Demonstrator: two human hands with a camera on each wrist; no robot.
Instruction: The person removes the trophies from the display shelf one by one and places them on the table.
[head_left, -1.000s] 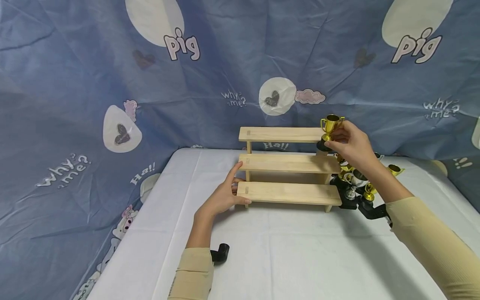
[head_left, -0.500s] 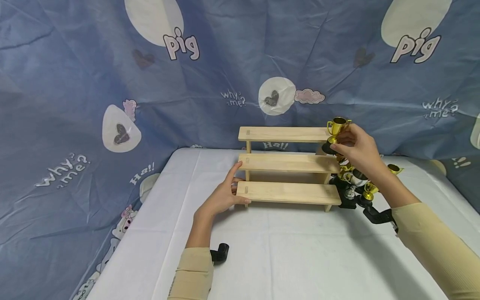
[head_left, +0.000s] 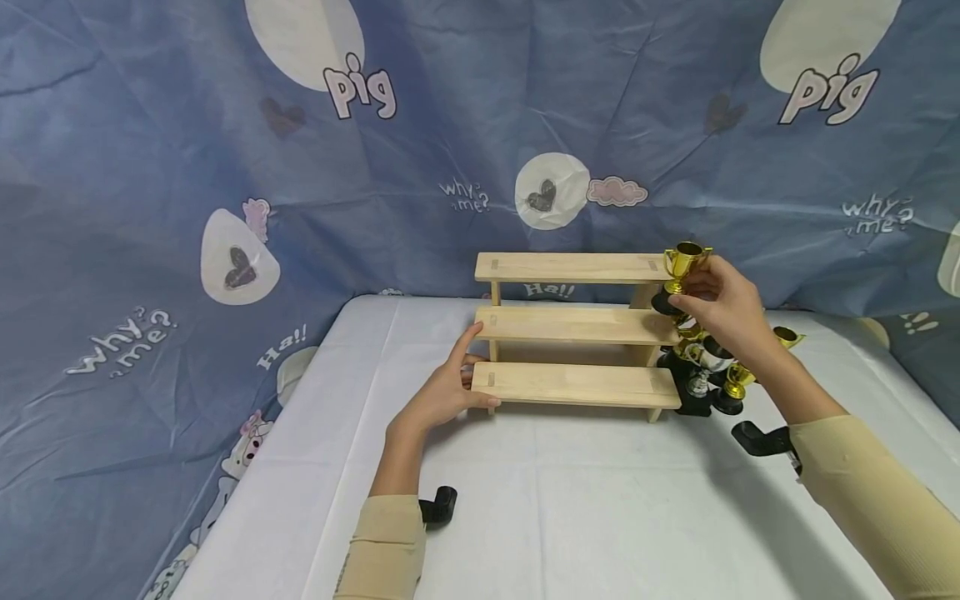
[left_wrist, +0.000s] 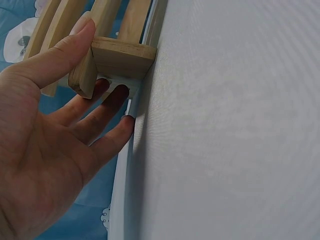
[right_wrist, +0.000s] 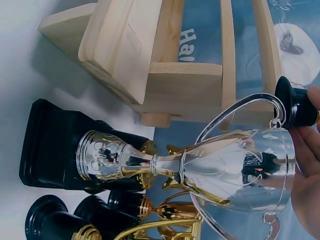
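A three-step wooden display stand (head_left: 576,323) rests on the table. My left hand (head_left: 438,392) holds its left end, the thumb on the bottom step's front edge, as the left wrist view shows at the stand's end (left_wrist: 122,56). In my right hand (head_left: 731,308) a small gold trophy cup (head_left: 683,262) with a black base is pinched low down, upright, at the right end of the top step. Its black base (right_wrist: 300,107) shows at the right wrist view's edge. Below it, a silver trophy cup (right_wrist: 240,167) stands beside the stand.
Several gold and silver trophies (head_left: 735,382) on black bases crowd together to the right of the stand. A white cloth (head_left: 600,508) covers the table. Behind it hangs a blue printed curtain (head_left: 420,183).
My right hand has carried the gold trophy cup rightward and slightly down, uncovering the top step's right end. The left hand has stayed on the stand.
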